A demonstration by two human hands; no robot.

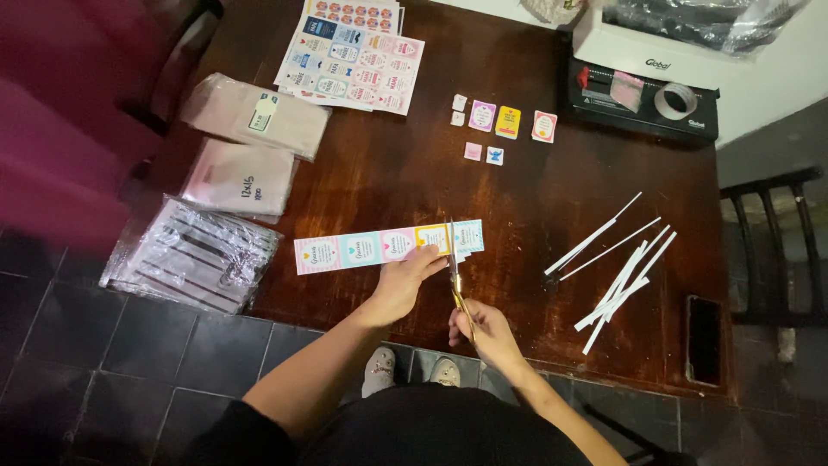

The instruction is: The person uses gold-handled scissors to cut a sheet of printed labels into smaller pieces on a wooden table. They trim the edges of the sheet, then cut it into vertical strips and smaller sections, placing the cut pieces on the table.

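A person stands at the near edge of a dark wooden tabletop (pixel 552 185), seen from above. The left hand (pixel 404 280) presses fingers down on a long strip of pastel labels (pixel 379 247) lying flat across the middle of the tabletop, apparently to keep the paper steady. The right hand (pixel 481 330) is closed around the handles of a pair of scissors (pixel 455 274), whose blades point toward twelve o'clock and cross the strip near its right end, between a yellow label and a pale blue one, so the cut falls on the gap between labels.

At about two o'clock from the hands, a loose pile of thin white paper offcuts (pixel 619 267) lies well apart from the strip, seemingly pushed aside out of the way. Toward twelve o'clock, a small group of cut labels (pixel 504 128) sits in a rough row, kept separate from the uncut paper. At eleven o'clock, full printed sticker sheets (pixel 355 62) are stacked. At nine to ten o'clock, packs of clear and pinkish bags (pixel 246 147) overlap at the tabletop's left edge, with a striped bundle (pixel 194 259) hanging partly over it. At one o'clock, a black machine (pixel 642 99) carries a roll of clear tape (pixel 675 101). A dark chair (pixel 776 250) stands at three o'clock, beyond the tabletop.
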